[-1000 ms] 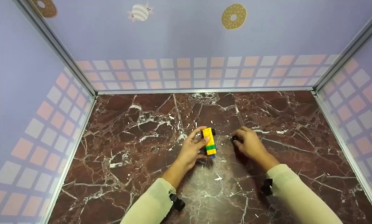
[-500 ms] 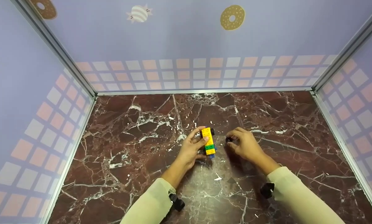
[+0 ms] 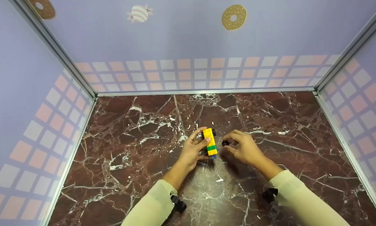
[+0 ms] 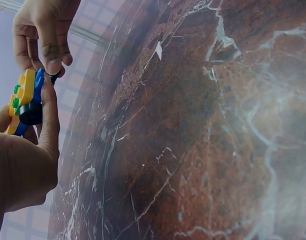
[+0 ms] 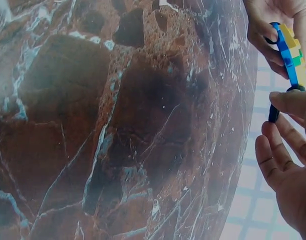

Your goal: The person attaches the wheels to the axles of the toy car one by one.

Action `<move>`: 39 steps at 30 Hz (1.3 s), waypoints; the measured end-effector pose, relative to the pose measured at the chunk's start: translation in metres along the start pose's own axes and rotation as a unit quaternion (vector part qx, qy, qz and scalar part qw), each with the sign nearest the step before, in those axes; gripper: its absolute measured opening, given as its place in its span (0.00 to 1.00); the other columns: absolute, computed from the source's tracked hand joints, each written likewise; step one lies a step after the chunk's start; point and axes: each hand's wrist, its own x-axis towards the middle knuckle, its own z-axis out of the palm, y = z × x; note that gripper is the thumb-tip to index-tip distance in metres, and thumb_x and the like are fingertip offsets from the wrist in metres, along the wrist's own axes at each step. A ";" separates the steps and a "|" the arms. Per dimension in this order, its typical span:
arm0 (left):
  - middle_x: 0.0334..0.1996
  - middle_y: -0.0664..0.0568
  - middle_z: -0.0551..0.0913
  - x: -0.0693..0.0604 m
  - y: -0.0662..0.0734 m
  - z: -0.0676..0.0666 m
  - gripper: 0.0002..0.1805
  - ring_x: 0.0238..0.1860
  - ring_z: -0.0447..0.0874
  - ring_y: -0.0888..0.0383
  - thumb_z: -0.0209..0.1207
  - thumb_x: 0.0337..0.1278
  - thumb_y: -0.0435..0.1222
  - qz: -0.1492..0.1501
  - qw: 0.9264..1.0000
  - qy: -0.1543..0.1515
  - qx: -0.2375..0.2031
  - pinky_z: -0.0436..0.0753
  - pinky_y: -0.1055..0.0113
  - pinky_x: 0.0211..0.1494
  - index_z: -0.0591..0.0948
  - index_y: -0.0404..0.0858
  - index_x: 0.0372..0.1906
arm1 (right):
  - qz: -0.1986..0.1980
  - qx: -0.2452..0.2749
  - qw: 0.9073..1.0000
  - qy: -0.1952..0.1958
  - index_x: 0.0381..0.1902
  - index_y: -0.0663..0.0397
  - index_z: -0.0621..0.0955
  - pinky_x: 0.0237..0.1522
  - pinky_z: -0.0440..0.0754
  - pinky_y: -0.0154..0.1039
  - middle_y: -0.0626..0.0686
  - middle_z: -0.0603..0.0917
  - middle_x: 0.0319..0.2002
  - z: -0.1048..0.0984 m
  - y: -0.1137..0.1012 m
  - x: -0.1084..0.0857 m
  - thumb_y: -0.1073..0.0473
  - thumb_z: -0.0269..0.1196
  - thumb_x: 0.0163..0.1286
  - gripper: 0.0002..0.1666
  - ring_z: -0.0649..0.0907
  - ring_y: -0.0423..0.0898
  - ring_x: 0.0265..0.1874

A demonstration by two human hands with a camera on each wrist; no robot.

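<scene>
My left hand (image 3: 191, 152) grips a toy brick car (image 3: 211, 135), its thumb pressed on top. Yellow bricks and a green one (image 3: 211, 147) make up the top. The left wrist view shows a blue base and a black wheel (image 4: 30, 114) fitted on the near side. Between thumb and fingers, my right hand (image 3: 247, 148) pinches a loose black wheel (image 3: 225, 143), just right of the car. A small gap parts the wheel from the car in the head view. The right wrist view shows that wheel (image 5: 273, 113) edge-on beside the blue base (image 5: 284, 49).
Both hands are over a dark red marbled tabletop (image 3: 137, 175). Purple panels (image 3: 191, 40) with sweets and checks enclose it at the back and both sides, with a pale metal strip (image 3: 162, 93) along the back edge.
The right hand has moved left with the black wheel, narrowing the distance to the car. The left hand and the car have stayed nearly still.
</scene>
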 end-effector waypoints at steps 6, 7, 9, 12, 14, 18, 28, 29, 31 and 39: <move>0.60 0.41 0.88 0.000 -0.002 -0.002 0.32 0.51 0.92 0.49 0.70 0.73 0.31 0.007 1.000 -0.003 0.010 0.98 0.46 0.43 0.78 0.51 0.77 | -0.004 0.025 1.000 -0.009 0.50 0.62 0.90 0.46 0.97 0.49 0.57 0.91 0.46 -0.001 -0.005 0.001 0.73 0.79 0.63 0.18 0.92 0.56 0.41; 0.61 0.41 0.88 0.000 -0.002 -0.002 0.32 0.51 0.92 0.49 0.70 0.73 0.31 0.007 1.000 -0.003 0.013 0.98 0.47 0.43 0.78 0.51 0.77 | -0.003 0.030 0.999 -0.011 0.51 0.62 0.90 0.47 0.97 0.48 0.57 0.91 0.47 -0.001 -0.006 0.001 0.73 0.79 0.64 0.18 0.92 0.56 0.41; 0.62 0.40 0.88 0.001 -0.003 -0.002 0.33 0.50 0.93 0.48 0.71 0.72 0.30 0.006 1.000 -0.002 0.014 0.98 0.49 0.41 0.78 0.51 0.77 | -0.004 0.035 0.999 -0.012 0.51 0.61 0.90 0.47 0.97 0.48 0.57 0.91 0.47 -0.001 -0.007 0.001 0.72 0.79 0.63 0.18 0.92 0.55 0.41; 0.62 0.39 0.88 0.001 -0.003 -0.002 0.35 0.49 0.93 0.48 0.71 0.70 0.28 0.005 1.000 0.000 0.011 0.98 0.50 0.39 0.76 0.48 0.78 | -0.006 0.044 0.999 -0.016 0.52 0.60 0.90 0.48 0.97 0.46 0.57 0.91 0.47 -0.001 -0.007 0.001 0.72 0.80 0.63 0.19 0.92 0.54 0.42; 0.62 0.39 0.88 0.001 -0.003 -0.002 0.37 0.48 0.94 0.48 0.70 0.70 0.27 0.004 1.000 0.000 0.008 0.98 0.50 0.39 0.74 0.46 0.80 | -0.009 0.052 0.998 -0.019 0.52 0.60 0.90 0.49 0.97 0.45 0.57 0.91 0.47 -0.001 -0.007 0.001 0.72 0.80 0.63 0.19 0.92 0.53 0.42; 0.59 0.40 0.88 0.001 -0.003 -0.001 0.40 0.46 0.93 0.48 0.71 0.68 0.25 0.000 1.000 0.000 0.002 0.98 0.52 0.39 0.71 0.45 0.82 | -0.019 0.079 0.996 -0.023 0.52 0.62 0.90 0.48 0.97 0.47 0.58 0.91 0.48 0.000 -0.007 0.001 0.74 0.79 0.62 0.20 0.92 0.54 0.42; 0.60 0.39 0.87 -0.001 -0.002 0.000 0.43 0.46 0.93 0.48 0.71 0.66 0.23 -0.001 1.000 -0.007 -0.003 0.98 0.52 0.40 0.71 0.45 0.82 | -0.011 0.122 0.991 -0.047 0.54 0.64 0.89 0.51 0.97 0.50 0.60 0.90 0.50 0.002 -0.008 -0.001 0.77 0.77 0.62 0.21 0.92 0.58 0.44; 0.60 0.39 0.87 -0.001 -0.002 0.000 0.43 0.46 0.93 0.48 0.71 0.66 0.23 0.000 1.000 -0.007 -0.003 0.98 0.52 0.40 0.71 0.45 0.82 | -0.009 0.122 0.991 -0.049 0.53 0.64 0.90 0.52 0.97 0.49 0.60 0.90 0.50 0.002 -0.009 -0.001 0.77 0.77 0.62 0.21 0.92 0.57 0.45; 0.61 0.39 0.87 -0.001 -0.002 -0.001 0.43 0.46 0.93 0.48 0.71 0.66 0.23 0.003 1.000 -0.010 -0.002 0.98 0.52 0.40 0.70 0.45 0.83 | -0.003 0.121 0.991 -0.052 0.53 0.63 0.90 0.52 0.97 0.48 0.59 0.90 0.50 0.001 -0.010 -0.001 0.77 0.77 0.63 0.21 0.92 0.56 0.45; 0.60 0.39 0.86 -0.001 -0.004 -0.001 0.42 0.46 0.93 0.47 0.70 0.66 0.22 0.005 1.000 -0.015 -0.006 0.98 0.51 0.42 0.71 0.45 0.81 | -0.008 0.128 0.990 -0.059 0.52 0.64 0.90 0.51 0.97 0.47 0.59 0.89 0.50 0.001 -0.013 -0.003 0.76 0.77 0.64 0.19 0.92 0.56 0.45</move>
